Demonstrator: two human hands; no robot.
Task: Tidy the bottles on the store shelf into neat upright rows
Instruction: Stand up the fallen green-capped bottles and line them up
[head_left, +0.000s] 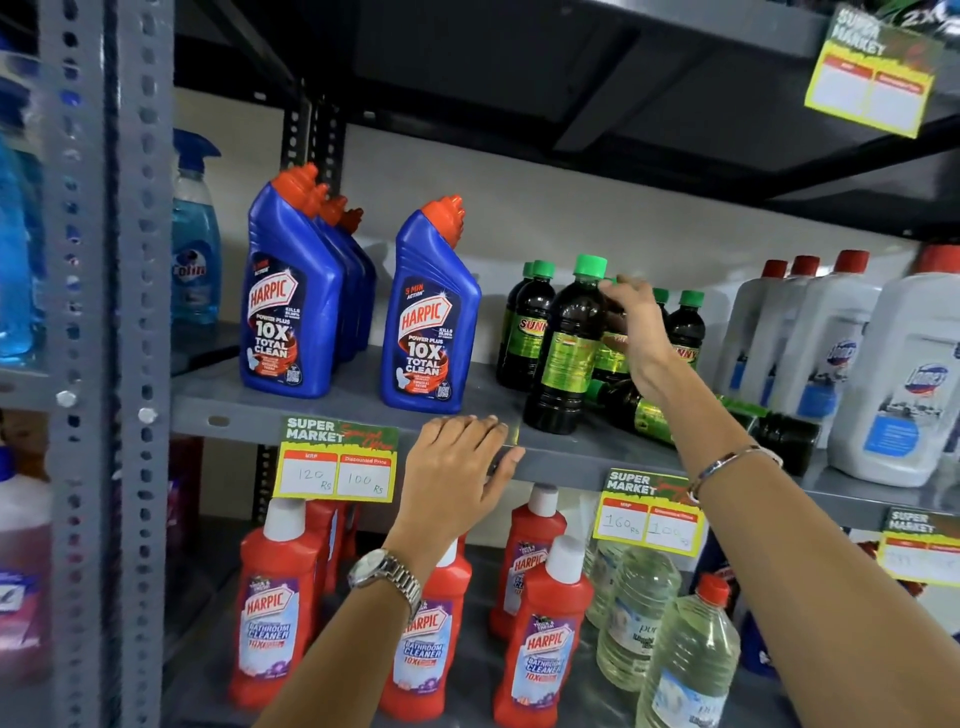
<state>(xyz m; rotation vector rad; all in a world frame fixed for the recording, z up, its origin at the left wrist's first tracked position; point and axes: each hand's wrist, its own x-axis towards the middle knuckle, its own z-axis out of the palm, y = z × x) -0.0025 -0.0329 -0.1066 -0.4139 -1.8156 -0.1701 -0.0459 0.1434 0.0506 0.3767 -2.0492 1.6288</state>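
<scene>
Dark bottles with green caps stand in a loose cluster on the grey middle shelf (332, 408). The tallest-looking one (569, 343) stands upright at the front. My right hand (641, 338) reaches in behind it, fingers closed around the neck of another dark bottle (610, 361). A dark bottle (647, 415) lies on its side under my right wrist, and a second one (784, 434) lies further right. My left hand (457, 467) rests on the shelf's front edge with fingers spread and holds nothing.
Blue Harpic bottles (428, 312) stand upright at the left of the shelf, white bottles (904, 384) at the right. Red Harpic bottles (540, 639) and clear bottles (685, 665) fill the shelf below. Price tags (337, 462) hang from the shelf edge. A grey upright post (104, 364) stands at the left.
</scene>
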